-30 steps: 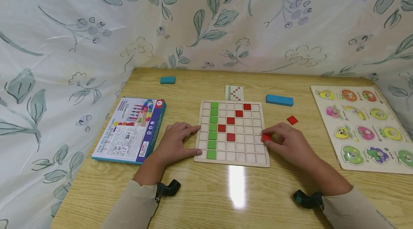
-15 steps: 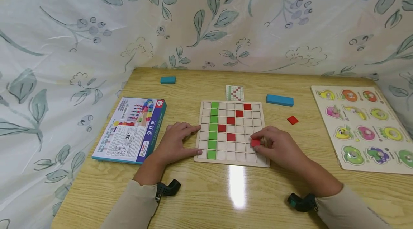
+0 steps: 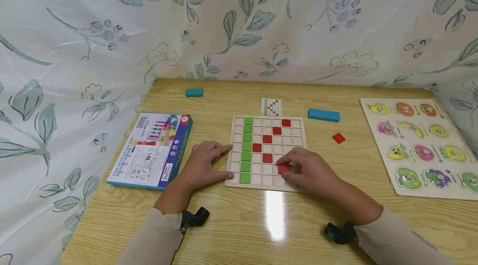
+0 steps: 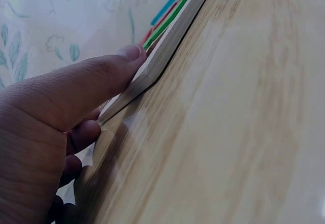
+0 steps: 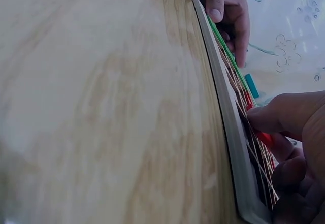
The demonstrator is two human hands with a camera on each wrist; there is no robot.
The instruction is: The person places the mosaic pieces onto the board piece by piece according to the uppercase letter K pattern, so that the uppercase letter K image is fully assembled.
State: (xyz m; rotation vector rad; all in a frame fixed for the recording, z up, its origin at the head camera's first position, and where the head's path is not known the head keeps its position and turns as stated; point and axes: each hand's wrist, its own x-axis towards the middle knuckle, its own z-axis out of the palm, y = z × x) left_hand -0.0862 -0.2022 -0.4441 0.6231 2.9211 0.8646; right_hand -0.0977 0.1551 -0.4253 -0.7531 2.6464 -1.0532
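A wooden grid board [image 3: 239, 120] lies on the table with a column of green tiles [image 3: 247, 138] and several red tiles [image 3: 267, 158] in its cells. My right hand [image 3: 313, 172] pinches a red square tile [image 3: 283, 168] between thumb and fingers, close over the lower right cells. In the right wrist view the held tile [image 5: 264, 138] shows red under the thumb. My left hand [image 3: 203, 165] steadies the board's left side, index finger at the edge and thumb on the lower left corner. The left wrist view has that thumb [image 4: 109, 71] resting on the rim.
One loose red tile [image 3: 339, 138] lies right of the board. A small pattern card [image 3: 271, 107] touches the far edge. Blue blocks [image 3: 323, 115] stand behind, a boxed game [image 3: 149, 148] is at left, and a fruit puzzle board [image 3: 384, 161] at right.
My right hand has carried the red tile leftward from the board's right edge to over the lower right cells. The left hand has stayed in place.
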